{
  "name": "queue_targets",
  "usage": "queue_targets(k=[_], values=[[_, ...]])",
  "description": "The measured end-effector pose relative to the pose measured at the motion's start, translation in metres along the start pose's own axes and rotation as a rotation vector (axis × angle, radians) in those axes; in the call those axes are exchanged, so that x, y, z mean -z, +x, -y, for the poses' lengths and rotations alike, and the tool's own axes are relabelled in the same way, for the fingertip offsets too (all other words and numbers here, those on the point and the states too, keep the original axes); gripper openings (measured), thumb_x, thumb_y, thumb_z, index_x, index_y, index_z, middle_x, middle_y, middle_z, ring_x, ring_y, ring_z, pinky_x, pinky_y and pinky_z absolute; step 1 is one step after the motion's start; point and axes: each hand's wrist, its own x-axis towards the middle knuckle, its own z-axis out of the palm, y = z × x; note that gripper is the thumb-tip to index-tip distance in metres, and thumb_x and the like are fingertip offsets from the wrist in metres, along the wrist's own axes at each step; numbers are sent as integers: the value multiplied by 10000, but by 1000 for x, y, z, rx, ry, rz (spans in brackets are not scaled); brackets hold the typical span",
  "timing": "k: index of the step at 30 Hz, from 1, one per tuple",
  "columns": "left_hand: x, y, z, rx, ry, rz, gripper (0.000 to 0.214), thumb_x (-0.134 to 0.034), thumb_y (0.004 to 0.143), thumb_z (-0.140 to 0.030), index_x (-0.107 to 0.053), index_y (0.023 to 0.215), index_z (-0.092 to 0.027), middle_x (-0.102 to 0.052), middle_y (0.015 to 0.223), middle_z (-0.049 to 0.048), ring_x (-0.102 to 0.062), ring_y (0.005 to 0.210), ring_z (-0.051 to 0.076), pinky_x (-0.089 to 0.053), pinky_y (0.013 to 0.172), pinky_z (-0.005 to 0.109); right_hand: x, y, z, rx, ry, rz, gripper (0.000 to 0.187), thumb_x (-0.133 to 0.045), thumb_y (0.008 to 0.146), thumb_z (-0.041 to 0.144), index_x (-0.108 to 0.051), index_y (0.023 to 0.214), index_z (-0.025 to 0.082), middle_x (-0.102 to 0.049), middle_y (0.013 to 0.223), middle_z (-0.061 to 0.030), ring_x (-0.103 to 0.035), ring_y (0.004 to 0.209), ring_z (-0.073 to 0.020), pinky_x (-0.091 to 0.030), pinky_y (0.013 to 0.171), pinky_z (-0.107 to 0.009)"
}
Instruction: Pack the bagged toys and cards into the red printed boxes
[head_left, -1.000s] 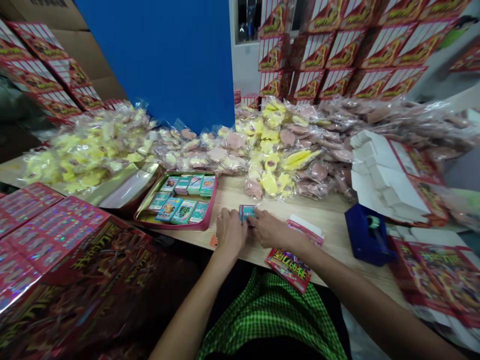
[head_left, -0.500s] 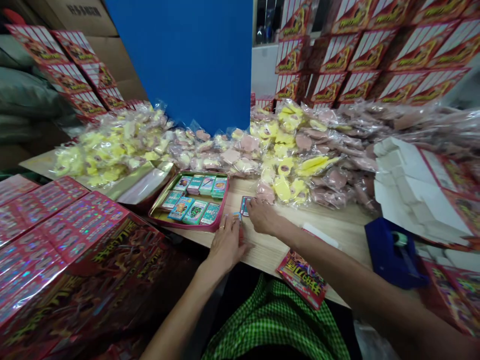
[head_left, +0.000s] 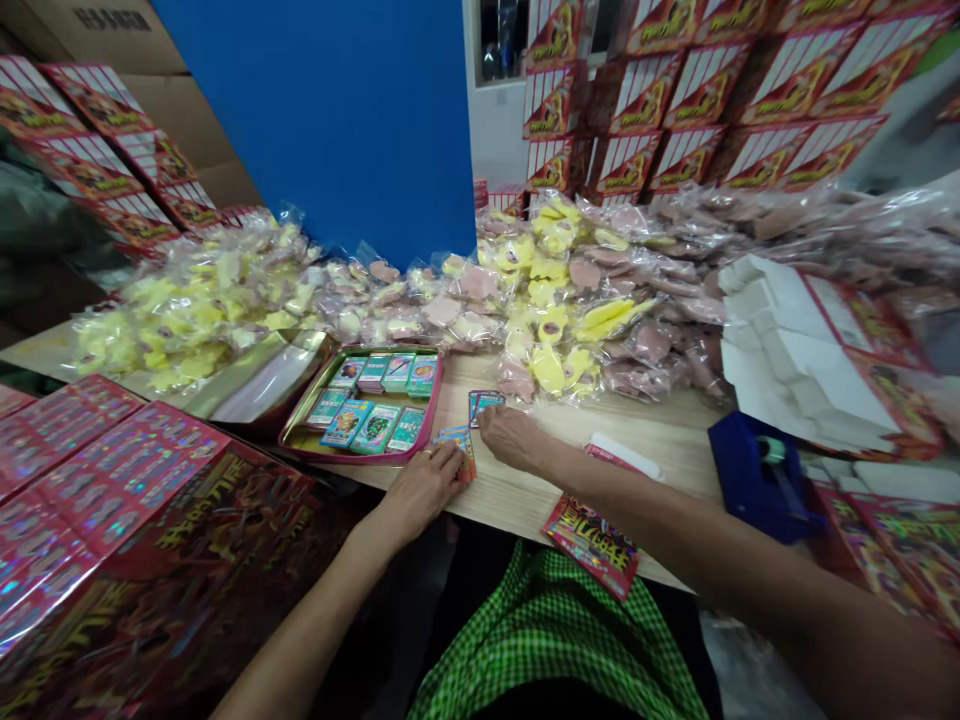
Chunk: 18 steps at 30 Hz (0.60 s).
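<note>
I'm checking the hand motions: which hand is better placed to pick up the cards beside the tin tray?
Left. The left hand has those cards at its fingertips, beside the tin tray; the right hand is nearer the other cards.

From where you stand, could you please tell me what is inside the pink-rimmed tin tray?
The pink-rimmed tin tray holds small stacks of colourful cards in two rows; whatever lies beneath them is hidden.

I made out glossy paper cards (head_left: pixel 484 404) on the smooth wood-grain counter (head_left: pixel 525 510), beside a shiny pink metal tray (head_left: pixel 360 459) and crinkly clear plastic bags (head_left: pixel 652 340).
</note>
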Motion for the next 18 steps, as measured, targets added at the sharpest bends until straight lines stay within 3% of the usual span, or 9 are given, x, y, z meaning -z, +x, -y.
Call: queue_targets(k=[4,8,13,18], values=[[-15,-2,-3,-17,60,-9,477,-508,936,-109,-555,1412,-105,-535,1497,238,-498,1425,329,-441,1159,482,-1,0,6,6,-14,-38,337,-396,954,5,-650,1175,-2,-686,1057,-246,-669,967,-300,-544,793,-388],[-22,-9,-9,-27,76,-40,510,-460,919,-67,-572,1414,-113,-561,1477,225,-538,1393,331,-463,1152,504,-6,-5,5,23,4,-75,359,-396,942,12,-648,1197,20,-664,1130,-241,-628,1058,-319,-532,857,-419],[-13,-11,-15,-1,25,-39,479,-437,929,-67,-638,1347,-186,-639,1413,157,-615,1314,287,-519,1102,438,-7,-9,-2,27,78,-70,371,-487,909,48,-627,1253,35,-641,1215,-210,-596,1146,-309,-504,966,-404],[-3,-10,-19,62,-84,-27,472,-469,907,-62,-652,1318,-207,-643,1409,147,-692,1192,280,-586,983,410,1,-7,-8,-13,169,-21,295,-597,833,70,-698,1110,57,-674,1130,-186,-650,1046,-290,-535,837,-335]])
